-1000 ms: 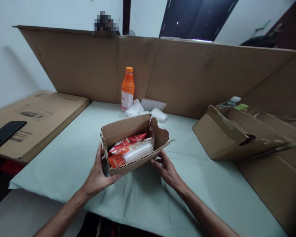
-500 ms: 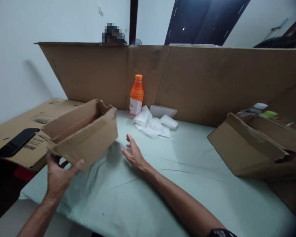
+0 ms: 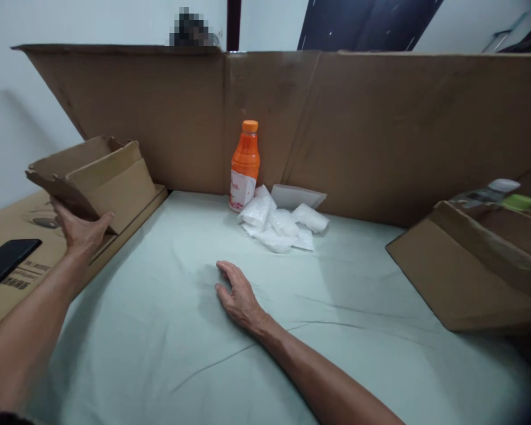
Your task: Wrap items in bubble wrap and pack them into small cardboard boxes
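Behind the work surface, a tall cardboard screen [image 3: 380,118] is set up, and the surface itself is covered by a pale green cloth [image 3: 181,354]. An orange-capped bottle [image 3: 245,168] is stood upright near the screen. To the left of the bottle, well apart from it, a cardboard box [image 3: 119,189] is held by the left hand [image 3: 82,230] over a flat carton [image 3: 13,215]. The box's near end is clasped, with the thumb laid along the side that faces the bottle and the fingers partly hidden at the end wall; the rest of the box is extended beyond the grip, away from the wearer. Whether its base is fully supported by the carton cannot be told. A black phone [image 3: 9,260] is laid on the carton, farther left of the bottle than the hand. On the wearer's side of the bottle, the right hand [image 3: 241,298] is held with nothing in it, thumb and loosely curved fingers parted. Just right of the bottle, bubble wrap [image 3: 283,224] is heaped; far to its right, a second box [image 3: 469,271] is seen.
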Action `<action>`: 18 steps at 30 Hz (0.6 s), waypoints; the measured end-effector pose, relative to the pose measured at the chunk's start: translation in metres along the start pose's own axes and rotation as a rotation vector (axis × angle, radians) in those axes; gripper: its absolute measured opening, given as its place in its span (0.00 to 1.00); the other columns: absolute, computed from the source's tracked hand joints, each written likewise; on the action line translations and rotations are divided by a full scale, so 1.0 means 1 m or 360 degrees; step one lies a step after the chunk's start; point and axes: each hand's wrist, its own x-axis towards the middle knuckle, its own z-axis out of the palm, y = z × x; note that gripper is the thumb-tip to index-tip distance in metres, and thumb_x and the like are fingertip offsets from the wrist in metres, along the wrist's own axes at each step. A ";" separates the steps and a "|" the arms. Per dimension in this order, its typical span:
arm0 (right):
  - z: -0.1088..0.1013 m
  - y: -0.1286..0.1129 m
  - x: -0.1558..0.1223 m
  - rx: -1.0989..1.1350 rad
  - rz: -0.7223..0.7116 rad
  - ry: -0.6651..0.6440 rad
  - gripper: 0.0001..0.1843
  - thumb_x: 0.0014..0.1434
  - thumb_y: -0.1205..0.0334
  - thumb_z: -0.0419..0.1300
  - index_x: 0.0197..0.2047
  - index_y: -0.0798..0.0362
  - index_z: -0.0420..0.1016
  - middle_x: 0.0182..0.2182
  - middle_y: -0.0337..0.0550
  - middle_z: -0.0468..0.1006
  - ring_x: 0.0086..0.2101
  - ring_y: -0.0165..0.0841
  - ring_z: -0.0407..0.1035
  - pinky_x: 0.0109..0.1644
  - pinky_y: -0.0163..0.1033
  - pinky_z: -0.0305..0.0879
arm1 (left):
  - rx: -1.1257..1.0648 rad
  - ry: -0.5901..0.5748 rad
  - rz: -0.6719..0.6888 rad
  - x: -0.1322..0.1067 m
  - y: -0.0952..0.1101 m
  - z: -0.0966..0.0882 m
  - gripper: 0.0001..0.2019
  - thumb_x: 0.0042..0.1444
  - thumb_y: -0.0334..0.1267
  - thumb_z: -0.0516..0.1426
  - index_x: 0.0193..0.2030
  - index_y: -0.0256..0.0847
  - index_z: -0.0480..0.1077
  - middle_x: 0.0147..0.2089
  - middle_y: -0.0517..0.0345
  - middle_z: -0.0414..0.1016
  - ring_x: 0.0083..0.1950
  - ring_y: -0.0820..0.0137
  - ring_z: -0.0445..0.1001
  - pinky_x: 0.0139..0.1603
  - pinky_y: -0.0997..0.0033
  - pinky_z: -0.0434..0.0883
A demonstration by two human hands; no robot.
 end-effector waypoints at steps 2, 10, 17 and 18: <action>-0.001 -0.001 0.000 0.0005 0.0006 -0.0011 0.28 0.61 0.69 0.57 0.64 0.51 0.67 0.61 0.53 0.73 0.62 0.42 0.66 0.68 0.56 0.64 | 0.0054 0.0022 -0.0214 0.010 0.010 0.010 0.57 0.52 0.43 0.68 0.72 0.22 0.31 0.75 0.29 0.48 0.75 0.50 0.53 0.76 0.45 0.54; -0.002 -0.002 0.001 0.0019 0.0019 0.0022 0.26 0.59 0.69 0.57 0.61 0.52 0.70 0.58 0.53 0.76 0.58 0.42 0.69 0.66 0.53 0.66 | 0.0084 -0.0109 -0.0375 0.034 0.024 0.030 0.61 0.53 0.51 0.67 0.73 0.18 0.27 0.75 0.25 0.44 0.76 0.43 0.49 0.75 0.43 0.52; 0.000 0.001 0.002 0.0017 0.0011 0.0010 0.26 0.58 0.70 0.57 0.60 0.50 0.70 0.57 0.51 0.76 0.57 0.42 0.69 0.65 0.54 0.67 | 0.0170 -0.0361 -0.0095 -0.052 0.020 0.033 0.51 0.58 0.44 0.61 0.74 0.16 0.35 0.77 0.20 0.39 0.79 0.38 0.40 0.75 0.35 0.47; 0.000 0.002 0.002 0.0010 0.0008 0.0008 0.26 0.58 0.70 0.57 0.60 0.50 0.70 0.57 0.51 0.76 0.57 0.42 0.69 0.64 0.54 0.67 | 0.0167 -0.0423 -0.0046 -0.073 0.020 0.034 0.49 0.57 0.43 0.61 0.74 0.18 0.39 0.77 0.21 0.43 0.78 0.39 0.43 0.75 0.35 0.48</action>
